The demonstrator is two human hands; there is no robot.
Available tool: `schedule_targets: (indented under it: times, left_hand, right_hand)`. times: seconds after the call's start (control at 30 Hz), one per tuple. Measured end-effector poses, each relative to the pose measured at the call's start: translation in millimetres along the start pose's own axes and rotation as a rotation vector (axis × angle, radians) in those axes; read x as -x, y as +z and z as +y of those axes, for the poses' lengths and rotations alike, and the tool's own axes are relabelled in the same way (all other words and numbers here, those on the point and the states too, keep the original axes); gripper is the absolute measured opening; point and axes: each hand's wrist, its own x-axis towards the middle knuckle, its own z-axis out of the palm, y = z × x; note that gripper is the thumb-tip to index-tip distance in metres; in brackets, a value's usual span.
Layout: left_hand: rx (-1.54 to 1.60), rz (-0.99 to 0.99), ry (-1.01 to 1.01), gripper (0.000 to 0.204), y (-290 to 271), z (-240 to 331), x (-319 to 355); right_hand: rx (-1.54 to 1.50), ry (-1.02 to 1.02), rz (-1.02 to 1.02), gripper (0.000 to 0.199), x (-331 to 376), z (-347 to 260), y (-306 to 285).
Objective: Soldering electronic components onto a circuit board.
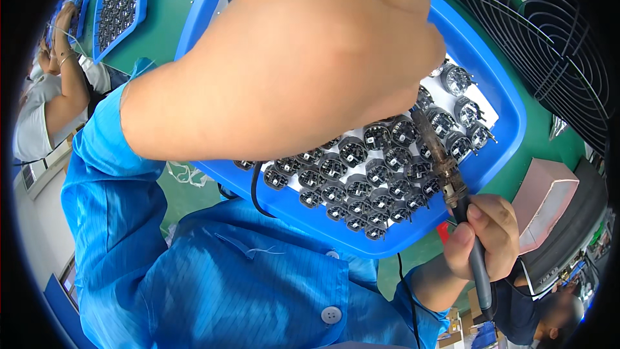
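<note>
Head view, soldering iron [457, 195], brown barrel [431, 139], right grip [493, 236] pinching grey handle [478, 268], left grip [381, 39] unclear

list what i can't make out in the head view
All in the head view:
Left hand: fingertips and anything they hold, hidden behind the hand itself.
Blue tray: far rim, cut off by the top edge.
Round parts: any behind the left forearm are covered; fine details too small.
Soldering iron: whether its tip touches anything, too small to tell.
</note>
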Motion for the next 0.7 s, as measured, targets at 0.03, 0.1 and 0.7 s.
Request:
schedule_targets:
  times: [0.03, 0.1, 0.7]
  left_hand:
    - [0.001, -0.001, -0.003, 0.031, 0.5, -0.2, -0.6]
    - [0.003, -0.004, -0.009, 0.031, 1.2, -0.4, -1.4]
    - [0.000, -0.021, -0.044, 0.030, 5.2, -1.8, -9.1]
  right_hand:
    - [-0.003, 0.002, -0.010, 0.031, -1.0, 0.1, -1.0]
    - [-0.006, 0.003, -0.020, 0.031, -0.4, -1.3, -2.8]
    - [-0.150, 0.129, 0.224, 0.028, 9.1, 17.1, -10.4]
